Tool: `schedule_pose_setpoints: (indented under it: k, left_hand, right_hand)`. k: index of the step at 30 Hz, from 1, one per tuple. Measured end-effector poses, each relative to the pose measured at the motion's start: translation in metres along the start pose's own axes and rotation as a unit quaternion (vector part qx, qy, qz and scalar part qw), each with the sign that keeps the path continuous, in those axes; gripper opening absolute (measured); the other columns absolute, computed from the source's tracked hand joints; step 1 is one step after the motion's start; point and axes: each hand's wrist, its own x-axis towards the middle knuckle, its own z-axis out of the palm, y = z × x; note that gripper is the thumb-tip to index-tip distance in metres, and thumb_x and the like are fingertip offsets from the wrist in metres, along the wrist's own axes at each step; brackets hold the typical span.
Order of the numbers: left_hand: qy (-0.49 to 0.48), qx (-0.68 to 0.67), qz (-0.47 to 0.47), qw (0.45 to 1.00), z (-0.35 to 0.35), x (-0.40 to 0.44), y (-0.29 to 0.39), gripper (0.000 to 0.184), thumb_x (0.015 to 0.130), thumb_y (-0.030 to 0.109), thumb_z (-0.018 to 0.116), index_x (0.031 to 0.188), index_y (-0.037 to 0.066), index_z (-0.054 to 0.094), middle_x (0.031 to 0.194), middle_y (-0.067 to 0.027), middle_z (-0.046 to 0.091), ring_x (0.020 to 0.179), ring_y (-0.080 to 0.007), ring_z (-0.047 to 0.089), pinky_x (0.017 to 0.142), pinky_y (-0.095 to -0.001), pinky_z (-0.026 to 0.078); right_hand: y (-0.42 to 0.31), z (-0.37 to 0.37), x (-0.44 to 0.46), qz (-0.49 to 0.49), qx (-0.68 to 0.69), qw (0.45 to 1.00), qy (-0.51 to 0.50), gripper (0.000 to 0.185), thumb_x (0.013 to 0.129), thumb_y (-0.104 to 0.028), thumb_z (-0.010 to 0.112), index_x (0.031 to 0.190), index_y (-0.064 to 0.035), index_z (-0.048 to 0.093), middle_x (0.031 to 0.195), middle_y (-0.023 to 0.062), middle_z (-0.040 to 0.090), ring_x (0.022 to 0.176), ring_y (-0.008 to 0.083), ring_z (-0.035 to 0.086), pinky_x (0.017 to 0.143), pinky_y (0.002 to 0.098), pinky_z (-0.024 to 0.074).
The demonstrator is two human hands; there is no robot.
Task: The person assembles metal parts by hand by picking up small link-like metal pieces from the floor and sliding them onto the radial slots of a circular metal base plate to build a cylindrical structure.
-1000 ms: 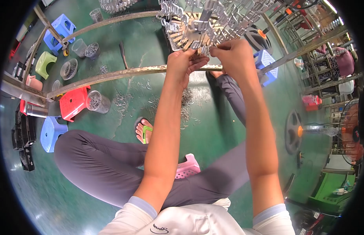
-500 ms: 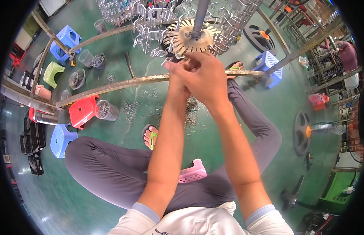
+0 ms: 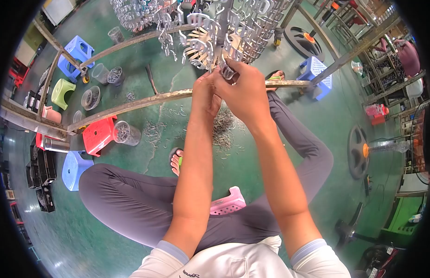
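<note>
My right hand (image 3: pixel 247 92) is closed, thumb and fingers pinching a silvery bent metal piece (image 3: pixel 228 72) at the lower end of a hanging strand. Close against it, my left hand (image 3: pixel 207 94) is also closed, its fingertips meeting at the same spot; what lies between them is mostly hidden. Chains of similar looped metal pieces (image 3: pixel 200 21) hang around an upright pole just beyond my hands. Behind them, a slatted, tan-coloured disc (image 3: pixel 196 50) surrounds the pole.
A curved metal frame bar (image 3: pixel 155 98) passes under my wrists. Small metal parts (image 3: pixel 223 129) are heaped on the green floor between my feet. Left stand a red stool (image 3: pixel 98 135) and a tub of metal parts (image 3: pixel 127 133). A blue stool (image 3: pixel 314 76) stands right.
The hanging metal strands have swung round in front of the disc, and one piece now sits between my fingers. My hands have shifted slightly; my right fingers have closed in.
</note>
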Motion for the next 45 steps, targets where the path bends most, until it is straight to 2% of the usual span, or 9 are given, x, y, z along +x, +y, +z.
schedule_pose_setpoints:
  k: [6, 9, 13, 16, 21, 25, 31, 38, 45]
  left_hand:
    - [0.012, 0.034, 0.004, 0.999, 0.006, -0.005, 0.003, 0.024, 0.105, 0.013, 0.064, 0.117, -0.008, 0.064, 0.106, -0.0178, 0.075, 0.093, -0.0253, 0.076, 0.085, -0.0336, 0.065]
    - [0.056, 0.157, -0.024, 0.986, 0.018, -0.030, 0.020, 0.028, 0.106, 0.017, 0.064, 0.115, -0.010, 0.066, 0.102, -0.0178, 0.076, 0.086, -0.0240, 0.076, 0.080, -0.0329, 0.064]
    - [0.057, 0.442, -0.070, 0.892, 0.037, -0.080, 0.047, 0.030, 0.101, 0.030, 0.071, 0.107, 0.001, 0.078, 0.093, -0.0064, 0.077, 0.088, -0.0172, 0.074, 0.078, -0.0291, 0.057]
    - [0.056, 0.559, 0.070, 0.825, 0.067, -0.103, 0.048, 0.027, 0.093, 0.026, 0.081, 0.103, 0.000, 0.080, 0.086, -0.0042, 0.077, 0.074, -0.0125, 0.068, 0.071, -0.0271, 0.053]
    - [0.039, 0.447, 0.248, 0.859, 0.074, -0.100, 0.013, 0.020, 0.091, 0.011, 0.084, 0.103, -0.005, 0.080, 0.087, -0.0044, 0.077, 0.076, -0.0083, 0.067, 0.071, -0.0249, 0.052]
    - [0.025, 0.440, 0.346, 0.828, 0.069, -0.092, 0.006, 0.014, 0.092, 0.005, 0.082, 0.101, -0.005, 0.079, 0.087, -0.0052, 0.078, 0.074, -0.0072, 0.067, 0.069, -0.0252, 0.053]
    - [0.048, 0.442, 0.243, 0.862, 0.079, -0.103, 0.036, 0.016, 0.091, 0.003, 0.082, 0.101, -0.008, 0.079, 0.087, -0.0083, 0.079, 0.075, -0.0088, 0.069, 0.069, -0.0235, 0.054]
    - [0.066, 0.520, 0.250, 0.814, 0.066, -0.112, 0.069, 0.018, 0.089, 0.003, 0.084, 0.103, -0.008, 0.080, 0.086, -0.0069, 0.079, 0.075, -0.0084, 0.069, 0.069, -0.0220, 0.054]
    - [0.063, 0.555, 0.179, 0.810, 0.056, -0.109, 0.084, 0.029, 0.088, 0.014, 0.087, 0.111, -0.002, 0.081, 0.096, -0.0104, 0.080, 0.089, -0.0166, 0.075, 0.088, -0.0278, 0.057]
  right_hand:
    - [0.015, -0.009, -0.007, 0.047, 0.043, 0.998, 0.002, 0.025, 0.099, -0.009, 0.069, 0.113, 0.0110, 0.072, 0.086, 0.0126, 0.077, 0.069, 0.0129, 0.069, 0.066, 0.0297, 0.0551]
    - [0.024, -0.006, -0.014, 0.037, 0.094, 0.993, 0.056, 0.019, 0.099, -0.010, 0.064, 0.103, 0.0079, 0.068, 0.081, 0.0277, 0.070, 0.076, 0.0427, 0.072, 0.069, 0.0462, 0.0529]
    - [0.032, -0.005, -0.029, 0.009, 0.062, 0.993, 0.104, 0.022, 0.100, -0.014, 0.068, 0.107, 0.0064, 0.070, 0.080, 0.0253, 0.071, 0.070, 0.0378, 0.072, 0.065, 0.0443, 0.0525]
    - [0.042, 0.001, -0.037, -0.028, 0.067, 0.989, 0.128, 0.028, 0.100, -0.017, 0.069, 0.116, 0.0055, 0.071, 0.080, 0.0228, 0.073, 0.067, 0.0320, 0.073, 0.064, 0.0407, 0.0541]
    - [0.036, 0.002, -0.051, -0.032, 0.058, 0.986, 0.154, 0.017, 0.096, -0.008, 0.070, 0.105, 0.0059, 0.069, 0.069, 0.0200, 0.066, 0.061, 0.0232, 0.069, 0.057, 0.0378, 0.0503]
    - [0.044, -0.003, -0.051, -0.102, 0.005, 0.987, 0.123, 0.023, 0.098, -0.004, 0.066, 0.120, 0.0026, 0.067, 0.078, 0.0238, 0.069, 0.068, 0.0323, 0.074, 0.060, 0.0396, 0.0537]
    - [0.047, 0.032, -0.054, -0.076, 0.058, 0.979, 0.183, 0.017, 0.098, -0.007, 0.067, 0.109, 0.0051, 0.071, 0.081, 0.0192, 0.075, 0.069, 0.0295, 0.075, 0.061, 0.0378, 0.0560]
    - [0.214, 0.120, -0.208, 0.210, -0.023, 0.922, -0.325, 0.020, 0.088, -0.015, 0.072, 0.098, 0.0025, 0.077, 0.098, 0.0279, 0.075, 0.097, 0.0456, 0.073, 0.087, 0.0527, 0.0577]
    - [0.192, 0.220, -0.219, 0.252, -0.064, 0.898, -0.356, 0.022, 0.089, -0.011, 0.070, 0.101, 0.0062, 0.075, 0.107, 0.0323, 0.073, 0.105, 0.0481, 0.071, 0.093, 0.0527, 0.0580]
